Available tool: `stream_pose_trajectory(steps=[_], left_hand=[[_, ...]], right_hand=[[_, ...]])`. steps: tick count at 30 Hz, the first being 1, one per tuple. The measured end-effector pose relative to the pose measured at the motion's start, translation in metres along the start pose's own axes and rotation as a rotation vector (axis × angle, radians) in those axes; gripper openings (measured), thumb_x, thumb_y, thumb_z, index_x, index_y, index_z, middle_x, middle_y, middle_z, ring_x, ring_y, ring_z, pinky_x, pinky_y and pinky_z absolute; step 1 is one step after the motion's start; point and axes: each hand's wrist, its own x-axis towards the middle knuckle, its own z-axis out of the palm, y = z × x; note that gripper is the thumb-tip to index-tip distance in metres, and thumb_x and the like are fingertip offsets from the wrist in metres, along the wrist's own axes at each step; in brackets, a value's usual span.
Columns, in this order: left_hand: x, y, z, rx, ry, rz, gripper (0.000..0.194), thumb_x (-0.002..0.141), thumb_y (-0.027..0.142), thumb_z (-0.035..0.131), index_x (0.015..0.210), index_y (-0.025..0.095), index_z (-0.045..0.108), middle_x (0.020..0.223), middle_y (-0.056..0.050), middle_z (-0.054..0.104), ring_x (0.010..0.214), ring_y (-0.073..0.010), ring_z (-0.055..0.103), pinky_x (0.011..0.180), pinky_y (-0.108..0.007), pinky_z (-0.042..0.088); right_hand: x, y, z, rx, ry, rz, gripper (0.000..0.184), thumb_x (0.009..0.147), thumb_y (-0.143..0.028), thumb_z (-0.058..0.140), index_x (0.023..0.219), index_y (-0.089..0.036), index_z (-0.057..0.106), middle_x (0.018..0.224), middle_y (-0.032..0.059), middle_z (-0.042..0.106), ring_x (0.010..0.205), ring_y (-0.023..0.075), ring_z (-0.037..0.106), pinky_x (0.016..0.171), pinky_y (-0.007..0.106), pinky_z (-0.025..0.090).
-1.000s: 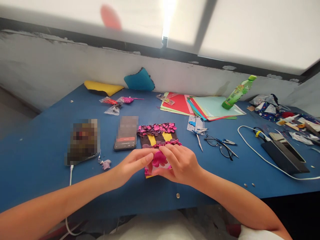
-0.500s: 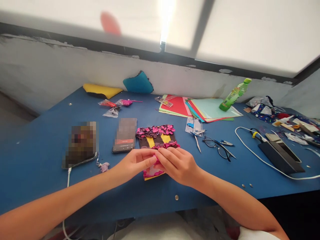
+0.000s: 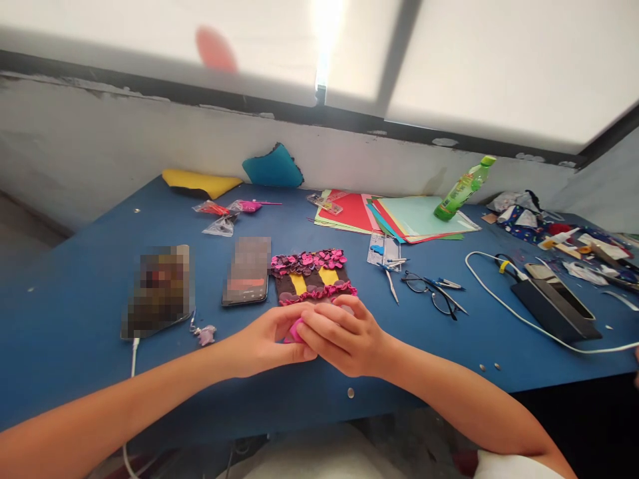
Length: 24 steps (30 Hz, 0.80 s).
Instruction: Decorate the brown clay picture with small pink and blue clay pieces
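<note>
A blue table (image 3: 74, 319) meets a white wall (image 3: 150, 133) beneath bright windows (image 3: 499, 66).

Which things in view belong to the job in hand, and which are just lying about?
In the job, apparently:
- pink piece, between the left hand and right hand
- decorated panel, partly hidden by the hands

Probably just lying about:
- phone
- glasses
- green bottle
- coloured sheets
- purple charm
</note>
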Motion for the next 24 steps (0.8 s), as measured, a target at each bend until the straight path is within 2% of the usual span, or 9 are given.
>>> stream_pose_trajectory(steps=[2,5,8,12,19,24], left_hand=[[-0.001,0.002,0.004,-0.001,0.041,0.014,0.035,0.079,0.035,0.066,0.108,0.017,0.064,0.097,-0.006,0.067,0.091,-0.0198,0.063,0.077,-0.028,0.055],[-0.002,0.001,0.008,0.031,0.103,0.042,0.027,0.079,0.035,0.065,0.098,0.016,0.064,0.093,-0.006,0.068,0.088,-0.0205,0.064,0.074,-0.029,0.056],[-0.002,-0.004,0.007,0.113,0.088,0.084,0.025,0.080,0.032,0.063,0.098,0.015,0.063,0.093,-0.006,0.068,0.087,-0.0193,0.064,0.076,-0.028,0.056],[0.000,-0.007,0.003,0.210,0.097,0.137,0.023,0.079,0.030,0.063,0.097,0.015,0.064,0.103,-0.007,0.066,0.095,-0.0198,0.062,0.083,-0.028,0.053],[0.002,-0.008,-0.002,0.275,0.146,0.099,0.027,0.076,0.035,0.061,0.094,0.016,0.065,0.104,-0.007,0.061,0.087,-0.0172,0.060,0.070,-0.022,0.053],[0.003,-0.003,-0.007,0.296,0.175,0.143,0.025,0.078,0.036,0.061,0.088,0.014,0.066,0.102,-0.008,0.058,0.082,-0.0154,0.058,0.066,-0.021,0.052]], right_hand=[[0.000,-0.003,0.002,-0.055,-0.008,0.019,0.021,0.093,-0.016,0.049,0.100,-0.016,0.068,0.098,0.0011,0.070,0.102,0.0135,0.056,0.086,0.033,0.043],[0.002,-0.008,0.005,-0.119,-0.034,0.054,0.024,0.092,-0.013,0.048,0.106,-0.017,0.067,0.107,0.0019,0.069,0.110,0.0146,0.052,0.090,0.036,0.041],[0.004,-0.011,0.006,-0.127,0.003,0.057,0.025,0.092,-0.011,0.046,0.097,-0.017,0.070,0.106,0.0026,0.070,0.109,0.0147,0.053,0.089,0.036,0.041],[0.003,-0.011,0.005,-0.126,0.026,0.029,0.024,0.090,-0.011,0.047,0.087,-0.019,0.070,0.103,0.0017,0.070,0.108,0.0143,0.054,0.088,0.036,0.041],[0.001,-0.006,0.001,-0.166,0.048,-0.004,0.017,0.087,-0.017,0.053,0.084,-0.020,0.070,0.103,0.0016,0.070,0.108,0.0154,0.053,0.088,0.037,0.042],[0.001,-0.002,-0.002,-0.218,0.063,-0.031,0.014,0.087,-0.019,0.057,0.083,-0.021,0.070,0.102,0.0002,0.070,0.106,0.0149,0.054,0.087,0.037,0.043]])
